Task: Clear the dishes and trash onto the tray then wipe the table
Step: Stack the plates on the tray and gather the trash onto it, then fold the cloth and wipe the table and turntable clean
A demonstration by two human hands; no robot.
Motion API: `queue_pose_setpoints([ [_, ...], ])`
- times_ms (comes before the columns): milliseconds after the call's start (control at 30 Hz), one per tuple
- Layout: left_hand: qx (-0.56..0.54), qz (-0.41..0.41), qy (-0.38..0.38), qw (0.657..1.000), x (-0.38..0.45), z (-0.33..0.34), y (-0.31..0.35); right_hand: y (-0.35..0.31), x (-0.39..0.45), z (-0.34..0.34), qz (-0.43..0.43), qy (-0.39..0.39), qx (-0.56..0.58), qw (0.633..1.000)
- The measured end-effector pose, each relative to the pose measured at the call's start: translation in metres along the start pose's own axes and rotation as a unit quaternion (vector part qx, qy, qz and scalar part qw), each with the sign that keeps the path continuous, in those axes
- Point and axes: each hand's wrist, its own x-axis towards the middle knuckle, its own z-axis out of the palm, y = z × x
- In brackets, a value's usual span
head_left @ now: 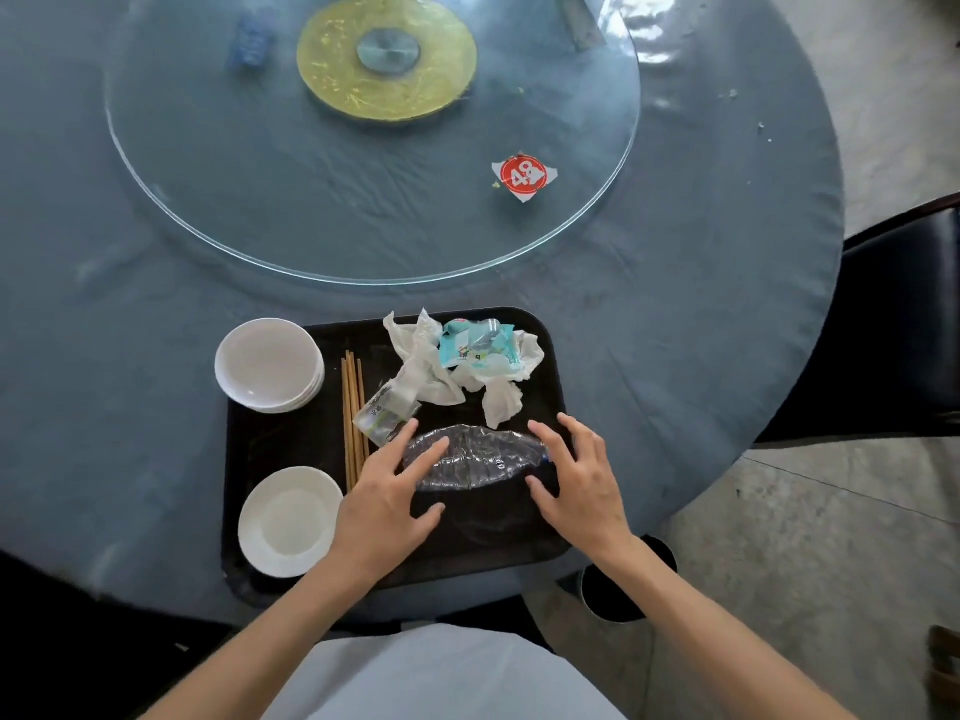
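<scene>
A black tray [291, 595] lies at the table's near edge. On it are a crushed clear plastic bottle [470, 459], crumpled white tissues [441, 376], a teal wrapper [478, 345], a small clear packet [384, 410], wooden chopsticks [353, 413], a white plate [288, 522] and stacked white bowls [269, 363] overlapping its far left corner. My left hand [387, 496] has spread fingers touching the bottle's left end. My right hand [579, 475] is spread at the bottle's right end. Neither hand grips it.
A glass turntable [363, 210] covers the middle of the blue-clothed round table [701, 330], with a red numbered sticker [523, 176] on it. A blue object [249, 44] lies at the far left. Small crumbs [761, 127] dot the cloth. A dark chair [904, 324] stands right.
</scene>
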Motion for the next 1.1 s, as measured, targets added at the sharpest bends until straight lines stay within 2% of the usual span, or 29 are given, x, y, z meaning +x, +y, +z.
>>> queue_pose_setpoints([
  [100, 0.056, 0.042, -0.019, 0.997, -0.005, -0.009, 0.003, -0.008, -0.017, -0.009, 0.011, 0.020, -0.023, 0.999],
  [233, 0.101, 0.140, 0.006, 0.985, -0.005, -0.020, 0.009, -0.023, -0.044, -0.019, 0.033, 0.097, -0.065, 0.993],
  [400, 0.127, 0.250, 0.022, 0.960, -0.009, -0.037, 0.015, -0.053, -0.096, -0.024, 0.136, 0.186, -0.073, 0.970],
  [600, 0.125, 0.340, 0.004, 0.932, -0.029, -0.051, 0.044, -0.078, -0.171, -0.028, 0.227, 0.247, -0.037, 0.941],
  [867, 0.109, 0.469, -0.079, 0.873, -0.089, -0.019, 0.126, -0.087, -0.302, -0.031, 0.344, 0.316, 0.043, 0.883],
  [1100, 0.104, 0.559, -0.164, 0.806, -0.192, 0.046, 0.218, -0.075, -0.457, -0.026, 0.439, 0.389, 0.065, 0.807],
])
